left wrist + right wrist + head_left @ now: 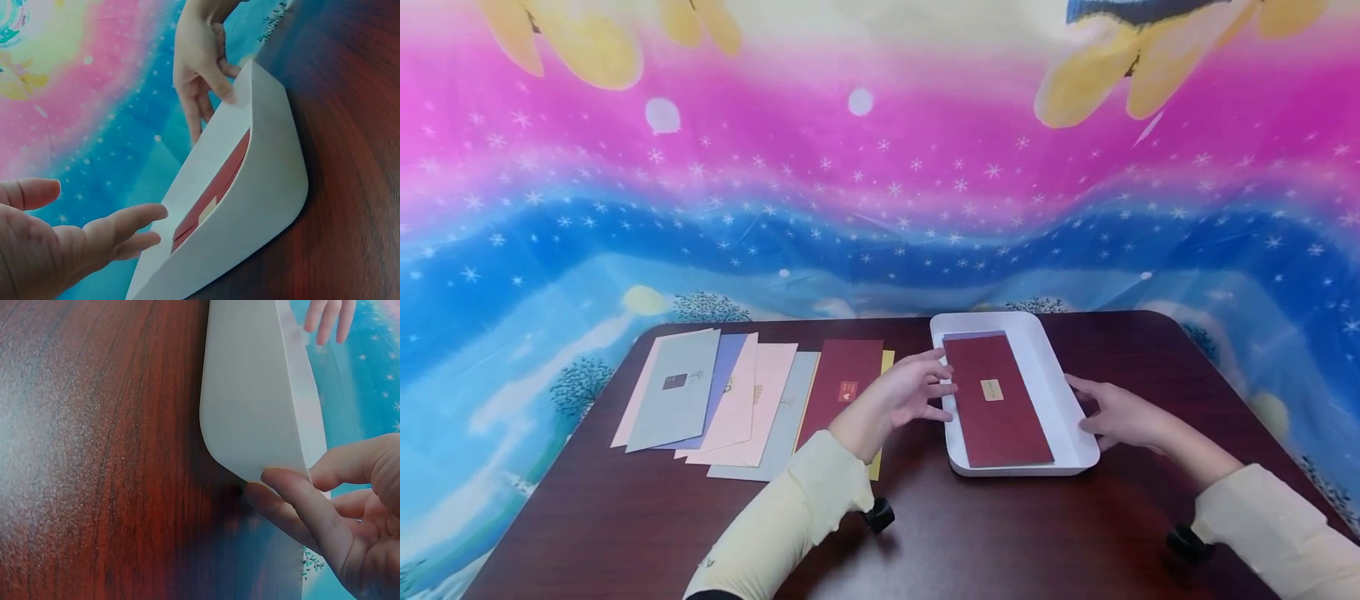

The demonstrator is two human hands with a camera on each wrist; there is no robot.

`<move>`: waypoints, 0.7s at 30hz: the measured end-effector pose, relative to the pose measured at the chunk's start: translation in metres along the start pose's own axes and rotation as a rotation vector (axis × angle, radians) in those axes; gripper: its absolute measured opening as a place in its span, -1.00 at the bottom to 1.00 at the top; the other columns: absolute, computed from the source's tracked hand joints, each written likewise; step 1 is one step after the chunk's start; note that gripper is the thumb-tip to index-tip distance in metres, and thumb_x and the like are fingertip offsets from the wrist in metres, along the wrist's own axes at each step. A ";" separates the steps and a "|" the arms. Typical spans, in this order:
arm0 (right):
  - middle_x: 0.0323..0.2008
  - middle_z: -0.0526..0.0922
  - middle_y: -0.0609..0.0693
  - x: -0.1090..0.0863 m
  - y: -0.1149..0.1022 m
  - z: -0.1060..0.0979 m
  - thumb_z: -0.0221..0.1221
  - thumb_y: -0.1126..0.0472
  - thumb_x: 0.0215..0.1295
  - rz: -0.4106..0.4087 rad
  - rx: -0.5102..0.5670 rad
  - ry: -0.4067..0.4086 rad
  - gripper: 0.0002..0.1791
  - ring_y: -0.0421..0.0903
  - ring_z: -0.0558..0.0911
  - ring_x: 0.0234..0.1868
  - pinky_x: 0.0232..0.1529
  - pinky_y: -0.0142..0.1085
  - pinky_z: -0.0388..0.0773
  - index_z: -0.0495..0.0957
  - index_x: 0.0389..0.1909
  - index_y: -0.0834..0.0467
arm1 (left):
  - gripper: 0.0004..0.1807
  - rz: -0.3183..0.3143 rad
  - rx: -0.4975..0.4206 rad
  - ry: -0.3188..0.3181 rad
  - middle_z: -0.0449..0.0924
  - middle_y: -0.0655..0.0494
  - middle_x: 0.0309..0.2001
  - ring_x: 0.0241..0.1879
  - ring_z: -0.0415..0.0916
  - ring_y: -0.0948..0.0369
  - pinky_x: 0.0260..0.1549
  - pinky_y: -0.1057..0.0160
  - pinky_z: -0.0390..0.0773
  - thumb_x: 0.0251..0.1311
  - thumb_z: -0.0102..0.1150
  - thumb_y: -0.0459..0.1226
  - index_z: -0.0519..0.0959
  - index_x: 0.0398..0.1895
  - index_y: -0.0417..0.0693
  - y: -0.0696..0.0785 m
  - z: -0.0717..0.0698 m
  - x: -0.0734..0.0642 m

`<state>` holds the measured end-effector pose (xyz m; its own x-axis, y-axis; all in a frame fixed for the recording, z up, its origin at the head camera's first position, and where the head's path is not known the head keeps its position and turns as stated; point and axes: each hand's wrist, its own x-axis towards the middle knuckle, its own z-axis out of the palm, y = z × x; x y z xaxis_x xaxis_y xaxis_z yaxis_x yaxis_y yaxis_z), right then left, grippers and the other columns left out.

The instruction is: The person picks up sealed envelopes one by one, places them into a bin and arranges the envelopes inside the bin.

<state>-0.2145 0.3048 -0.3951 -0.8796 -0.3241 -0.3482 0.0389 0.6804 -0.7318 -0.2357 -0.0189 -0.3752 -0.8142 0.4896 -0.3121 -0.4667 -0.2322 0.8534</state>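
A white tray [1047, 385] stands on the table, holding a dark red envelope [992, 429] with a small gold label. A purple edge shows under that envelope at the far end. My left hand [917, 387] is at the tray's left rim, fingers spread and holding nothing; in the left wrist view its fingertips [156, 212] overlap the tray. At the right side, my right hand [1120, 412] pinches the tray's edge. The right wrist view shows its fingers [306, 506] against the outer wall near a corner.
Left of the tray, several envelopes overlap in a row: a grey one [673, 404] on top at the left, pink ones [767, 417], another grey one [788, 417] and a dark red one [842, 362] over a yellow edge [887, 363]. A patterned cloth [880, 225] hangs behind the table [1000, 533].
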 end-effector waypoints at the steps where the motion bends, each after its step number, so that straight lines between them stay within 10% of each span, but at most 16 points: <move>1: 0.26 0.22 0.65 0.000 0.000 0.000 0.13 0.55 0.32 0.000 -0.003 0.001 -0.09 0.26 0.64 0.00 -0.23 0.01 0.72 -0.21 0.53 0.54 | -0.23 0.005 0.008 -0.004 -0.04 -0.31 0.58 0.51 0.04 -0.27 0.31 -0.42 0.16 0.38 -0.09 -0.40 -0.03 0.64 -0.18 0.001 -0.002 -0.001; 21: 0.26 0.19 0.67 0.001 0.002 -0.001 0.14 0.53 0.32 -0.006 0.012 -0.007 -0.08 0.28 0.64 0.01 -0.24 0.01 0.72 -0.22 0.53 0.54 | -0.33 0.134 0.100 0.026 0.16 -0.21 0.54 0.45 0.24 -0.17 0.45 -0.18 0.07 0.50 -0.13 -0.39 0.03 0.63 -0.20 0.030 -0.055 -0.040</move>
<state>-0.2156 0.3069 -0.3965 -0.8765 -0.3325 -0.3481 0.0400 0.6704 -0.7409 -0.2359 -0.0917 -0.3596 -0.8760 0.4379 -0.2022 -0.3176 -0.2082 0.9251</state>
